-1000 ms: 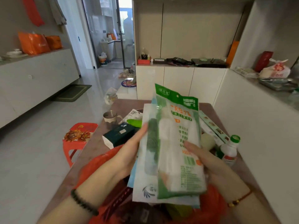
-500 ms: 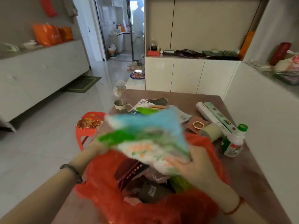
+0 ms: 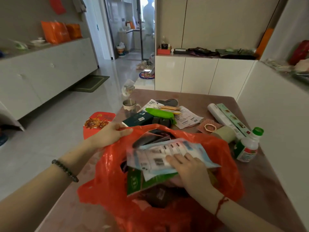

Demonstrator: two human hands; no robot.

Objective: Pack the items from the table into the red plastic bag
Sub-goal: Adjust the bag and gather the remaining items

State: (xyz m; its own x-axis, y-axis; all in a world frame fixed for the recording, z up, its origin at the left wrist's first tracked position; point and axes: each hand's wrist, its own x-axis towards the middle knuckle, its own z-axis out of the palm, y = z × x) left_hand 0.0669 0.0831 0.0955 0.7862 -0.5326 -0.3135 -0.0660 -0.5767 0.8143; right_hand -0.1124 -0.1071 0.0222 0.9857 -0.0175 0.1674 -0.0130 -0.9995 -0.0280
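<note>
1. Sliding a stack of flat packets (image 3: 158, 158) into the red plastic bag (image 3: 220, 148) at lower centre: the right hand (image 3: 189, 166) pinches the stack, and the left hand (image 3: 110, 134) grips the bag's rim, holding it wide.
2. Next, probably: release, then reach for the green packet (image 3: 158, 113) above.
3. A bottle (image 3: 247, 148) stands just beside the bag, near the table (image 3: 275, 190) edge; it looks easy to tip.

No wording can be read anywhere. The pale packets (image 3: 160, 156) at the mouth of the red plastic bag (image 3: 108, 181) show only blurred dark blocks. Print on the green-edged packet (image 3: 133, 181), the green-capped bottle (image 3: 247, 149) and the paper sheet (image 3: 185, 118) is too small or smeared.
</note>
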